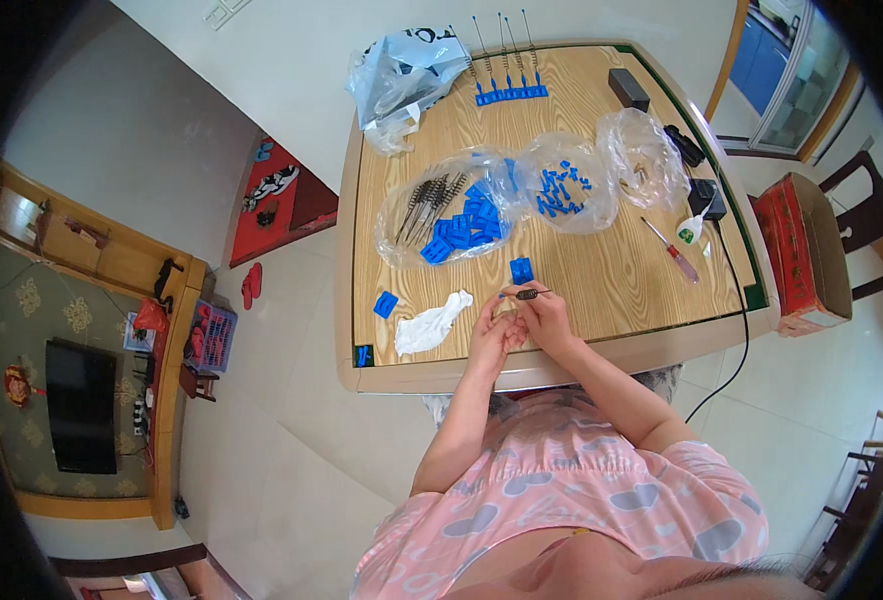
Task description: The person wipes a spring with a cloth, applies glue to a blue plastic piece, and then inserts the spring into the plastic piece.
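Close to the table's near edge, my two hands meet in front of me. My right hand (549, 320) pinches a thin rod with a dark coil spring (531, 294) on it. The fingers of my left hand (488, 338) are closed at the rod's blue-tipped end; the exact grip is too small to make out. Just beyond my hands lies a blue plastic block (521, 270). A white cloth (433, 324) rests to the left of them, with another blue block (385, 304) beside it.
A clear bag (391, 250) holds spring rods and blue blocks. Further bags contain small blue pieces (561, 188) and brass-coloured pieces (641, 172). A screwdriver (679, 262) lies right, near a black box with a cable (705, 198). Spring rods stand in a blue rack (511, 95) behind.
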{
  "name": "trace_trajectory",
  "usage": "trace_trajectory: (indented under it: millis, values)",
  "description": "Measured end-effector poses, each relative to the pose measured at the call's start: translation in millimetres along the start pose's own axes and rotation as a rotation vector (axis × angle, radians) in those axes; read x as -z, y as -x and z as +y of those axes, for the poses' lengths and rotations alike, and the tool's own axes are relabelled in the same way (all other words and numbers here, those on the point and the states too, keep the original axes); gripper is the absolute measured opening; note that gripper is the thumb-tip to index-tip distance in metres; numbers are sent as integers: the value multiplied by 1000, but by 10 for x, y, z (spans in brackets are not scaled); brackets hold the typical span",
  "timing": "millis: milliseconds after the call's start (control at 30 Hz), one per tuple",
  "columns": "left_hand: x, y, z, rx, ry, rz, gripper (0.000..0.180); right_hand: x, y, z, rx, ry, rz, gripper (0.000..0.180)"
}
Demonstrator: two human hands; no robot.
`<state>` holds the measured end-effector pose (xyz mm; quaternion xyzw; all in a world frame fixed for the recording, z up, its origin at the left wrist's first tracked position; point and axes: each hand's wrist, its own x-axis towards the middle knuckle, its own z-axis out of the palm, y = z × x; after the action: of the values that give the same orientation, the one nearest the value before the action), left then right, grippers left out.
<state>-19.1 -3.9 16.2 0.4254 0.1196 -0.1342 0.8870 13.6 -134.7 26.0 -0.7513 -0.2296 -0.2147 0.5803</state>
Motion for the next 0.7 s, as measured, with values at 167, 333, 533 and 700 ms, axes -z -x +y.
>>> trace_trajectory:
  millis: [167,333,533,700]
  values:
    - [10,-3,-8,4,2,4,46,-6,13,30,30,0,7,17]
    - [-1,3,0,2,-8,7,46,-1,9,12,5,2,2,19]
    - [0,8,0,-1,-11,3,47,3,9,1,-19,-3,-13,20]
    - [4,5,1,9,-1,-11,48,-15,25,49,3,-7,1,20]
